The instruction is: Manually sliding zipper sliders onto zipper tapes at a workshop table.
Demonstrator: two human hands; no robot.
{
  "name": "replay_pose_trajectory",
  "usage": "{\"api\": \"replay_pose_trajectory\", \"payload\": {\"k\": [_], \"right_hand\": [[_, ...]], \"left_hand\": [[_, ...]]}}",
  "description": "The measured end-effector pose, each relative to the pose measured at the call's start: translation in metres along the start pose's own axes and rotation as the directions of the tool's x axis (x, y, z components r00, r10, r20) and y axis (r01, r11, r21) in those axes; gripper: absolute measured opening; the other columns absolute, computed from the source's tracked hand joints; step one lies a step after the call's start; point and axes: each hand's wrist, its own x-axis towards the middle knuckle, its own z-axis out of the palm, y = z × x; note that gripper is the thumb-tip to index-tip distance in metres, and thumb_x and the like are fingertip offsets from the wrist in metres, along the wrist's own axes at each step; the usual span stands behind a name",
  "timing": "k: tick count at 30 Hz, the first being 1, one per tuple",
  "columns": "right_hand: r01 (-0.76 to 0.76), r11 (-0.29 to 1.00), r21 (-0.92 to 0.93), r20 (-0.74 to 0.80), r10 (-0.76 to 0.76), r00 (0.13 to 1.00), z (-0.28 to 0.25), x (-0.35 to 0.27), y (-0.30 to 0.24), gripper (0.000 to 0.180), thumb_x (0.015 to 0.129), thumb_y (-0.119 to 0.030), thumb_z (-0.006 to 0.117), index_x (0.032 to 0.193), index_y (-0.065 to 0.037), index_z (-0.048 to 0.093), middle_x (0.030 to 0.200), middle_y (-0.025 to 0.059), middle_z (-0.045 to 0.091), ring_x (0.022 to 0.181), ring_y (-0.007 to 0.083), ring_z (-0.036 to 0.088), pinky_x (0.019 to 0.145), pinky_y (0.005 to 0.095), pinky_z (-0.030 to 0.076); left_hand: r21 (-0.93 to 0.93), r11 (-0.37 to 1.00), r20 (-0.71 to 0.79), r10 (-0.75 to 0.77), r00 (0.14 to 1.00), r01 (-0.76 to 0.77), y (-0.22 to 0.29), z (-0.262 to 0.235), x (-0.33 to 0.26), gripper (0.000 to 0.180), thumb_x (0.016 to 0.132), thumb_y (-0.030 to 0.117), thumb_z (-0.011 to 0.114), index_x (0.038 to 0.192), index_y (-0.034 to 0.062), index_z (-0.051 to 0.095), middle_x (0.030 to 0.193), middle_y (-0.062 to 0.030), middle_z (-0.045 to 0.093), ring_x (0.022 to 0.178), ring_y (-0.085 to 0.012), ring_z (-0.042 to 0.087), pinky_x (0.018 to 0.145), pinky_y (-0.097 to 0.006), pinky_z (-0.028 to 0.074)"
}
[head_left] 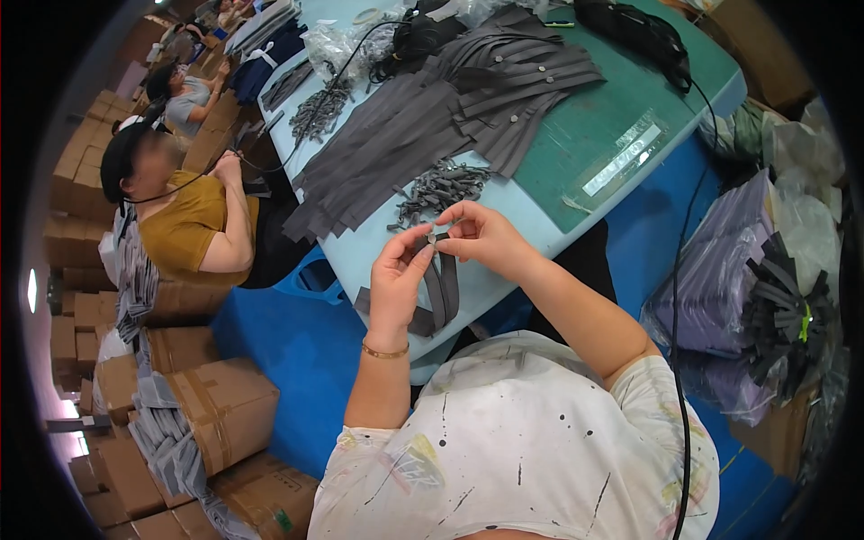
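My left hand (396,270) and my right hand (481,236) meet above the near edge of the light blue table (378,247). Both pinch the top of a grey strap (439,286) that hangs down in a loop between them, with a small metal piece at the fingertips. Just beyond my hands lies a small heap of grey metal clips (441,189). Farther back a big pile of grey straps (432,117) spreads across the table.
A green cutting mat (621,108) covers the table's right part, with a black bag (643,36) on it. A person in a yellow shirt (184,225) sits at the left. Cardboard boxes (225,405) stand lower left; bags of straps (756,297) at right.
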Motion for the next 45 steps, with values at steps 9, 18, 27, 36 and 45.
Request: {"api": "replay_pose_trajectory", "payload": {"k": [9, 18, 27, 36, 45], "right_hand": [[0.122, 0.990, -0.063, 0.096, -0.116, 0.989, -0.002, -0.003, 0.006, 0.031, 0.081, -0.004, 0.064, 0.112, -0.007, 0.060, 0.078, -0.0043, 0.053, 0.068, 0.0024, 0.050, 0.060, 0.0181, 0.043], [0.065, 0.997, -0.047, 0.101, -0.060, 0.993, -0.009, 0.000, 0.018, 0.025, 0.081, -0.002, 0.063, 0.106, -0.005, 0.064, 0.077, -0.0040, 0.056, 0.070, 0.0028, 0.052, 0.062, 0.0176, 0.044], [0.046, 0.997, -0.054, 0.049, -0.043, 0.998, -0.006, -0.003, 0.013, 0.025, 0.081, -0.004, 0.063, 0.105, -0.005, 0.064, 0.075, -0.0049, 0.055, 0.068, 0.0024, 0.050, 0.063, 0.0184, 0.044], [0.072, 0.993, -0.089, 0.065, -0.066, 0.996, -0.006, -0.005, 0.015, 0.027, 0.081, -0.003, 0.064, 0.108, -0.004, 0.063, 0.086, -0.0013, 0.062, 0.076, 0.0043, 0.055, 0.069, 0.0187, 0.045], [0.255, 0.849, -0.463, 0.092, -0.240, 0.966, -0.010, -0.006, 0.010, 0.028, 0.078, -0.002, 0.066, 0.105, -0.010, 0.066, 0.082, 0.0020, 0.059, 0.068, 0.0061, 0.053, 0.061, 0.0192, 0.043]], "left_hand": [[-0.407, 0.893, -0.103, -0.251, 0.962, 0.189, -0.013, 0.007, -0.013, 0.016, 0.085, 0.002, 0.058, 0.101, -0.0015, 0.056, 0.089, -0.0057, 0.061, 0.079, -0.0102, 0.058, 0.073, -0.021, 0.048], [-0.423, 0.888, -0.126, -0.253, 0.959, 0.179, -0.023, 0.009, -0.014, 0.016, 0.084, 0.001, 0.060, 0.100, -0.0032, 0.058, 0.090, -0.0061, 0.063, 0.077, -0.0101, 0.059, 0.070, -0.021, 0.048], [-0.409, 0.891, -0.125, -0.269, 0.955, 0.197, -0.020, 0.011, -0.014, 0.017, 0.085, 0.005, 0.060, 0.100, -0.0024, 0.060, 0.091, -0.0055, 0.063, 0.077, -0.0091, 0.059, 0.070, -0.020, 0.048], [-0.227, 0.925, -0.040, -0.320, 0.946, 0.304, -0.016, 0.011, -0.020, 0.014, 0.086, 0.010, 0.061, 0.093, -0.0016, 0.064, 0.079, 0.0008, 0.061, 0.067, -0.0025, 0.051, 0.057, -0.017, 0.040], [-0.221, 0.920, -0.005, -0.334, 0.943, 0.325, -0.023, 0.011, -0.022, 0.017, 0.090, 0.013, 0.055, 0.094, -0.0021, 0.062, 0.080, -0.0013, 0.063, 0.071, -0.0047, 0.053, 0.063, -0.019, 0.043]]}}
